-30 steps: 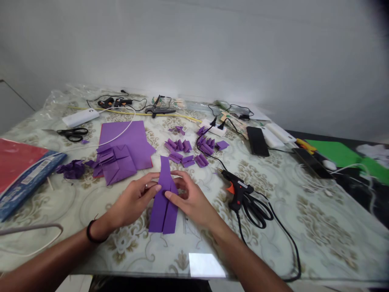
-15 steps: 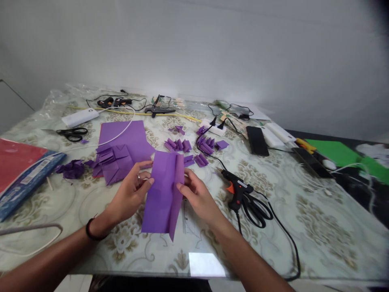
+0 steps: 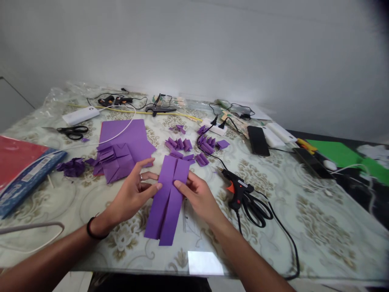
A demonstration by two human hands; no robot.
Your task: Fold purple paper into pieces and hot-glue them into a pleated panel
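Note:
A sheet of purple paper (image 3: 172,207) is between my hands, both long sides folded inward so that their edges run close together down the middle. My left hand (image 3: 138,188) pinches its left edge, thumb on top. On the right edge, my right hand (image 3: 197,194) grips it with the thumb on the folded flap and the fingers behind. Beyond the sheet lie several small folded purple pieces (image 3: 206,145). To the left are a folded purple paper piece (image 3: 117,160) and a larger purple sheet (image 3: 127,132).
A hot glue gun (image 3: 237,184) with its cord lies right of my hands, over black-handled scissors (image 3: 257,211). More scissors (image 3: 73,132), a crumpled purple paper (image 3: 72,167) and a red-and-blue packet (image 3: 33,170) are at left. A power strip (image 3: 215,127) and phone (image 3: 258,140) stand farther back.
The left side of the sheet has been folded inward, so two flaps now lie along it where only the right one stood before. Both hands stay on its edges.

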